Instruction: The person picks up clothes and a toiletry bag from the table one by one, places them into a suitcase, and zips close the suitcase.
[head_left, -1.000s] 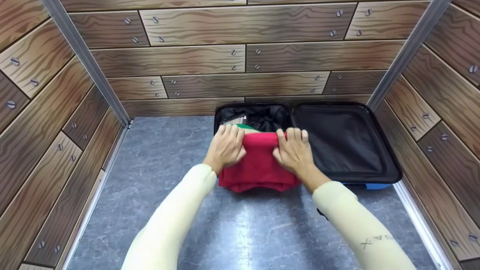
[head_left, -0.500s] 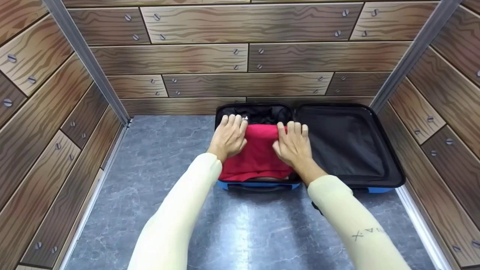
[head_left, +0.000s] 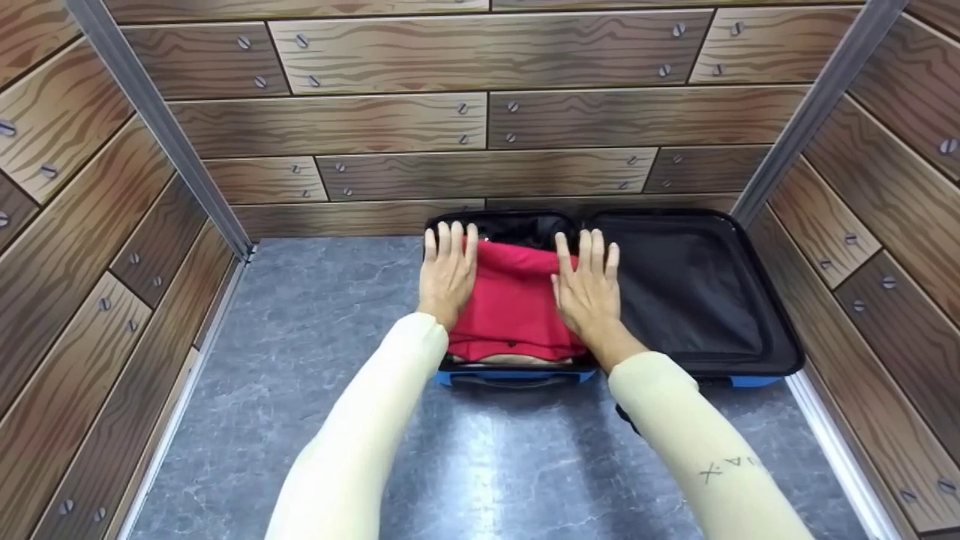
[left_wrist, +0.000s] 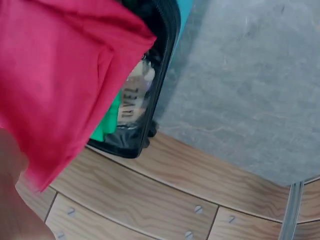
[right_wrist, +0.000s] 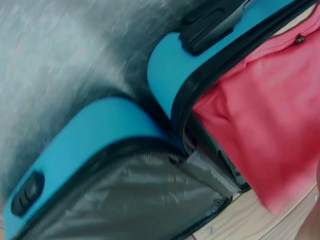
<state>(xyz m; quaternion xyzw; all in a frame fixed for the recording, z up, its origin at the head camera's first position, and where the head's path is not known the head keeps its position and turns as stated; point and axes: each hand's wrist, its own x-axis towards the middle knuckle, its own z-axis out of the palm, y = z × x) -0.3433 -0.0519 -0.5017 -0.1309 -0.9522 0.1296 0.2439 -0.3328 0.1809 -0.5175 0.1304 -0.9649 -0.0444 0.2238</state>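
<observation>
A folded red garment (head_left: 517, 300) with a dark button near its front edge lies in the left half of the open blue suitcase (head_left: 517, 377). The left hand (head_left: 448, 274) rests on the garment's left side, fingers straight and pointing to the back wall. On the opposite side, the right hand (head_left: 590, 289) has its fingers extended and spread over the garment's right edge. In the left wrist view, a green cloth (left_wrist: 109, 120) and a clear pouch (left_wrist: 132, 97) with printed letters show beside the garment. Beige fabric peeks out under its front edge.
To the right lies the suitcase's other half (head_left: 682, 292), black-lined and laid flat. Plank-patterned walls (head_left: 375, 124) stand behind and on both sides. Grey marbled floor (head_left: 330, 315) extends to the left and in front.
The red garment went from being held up over the suitcase's front edge to lying inside it, farther back. Both hands have uncurled from its back edge and straightened their fingers.
</observation>
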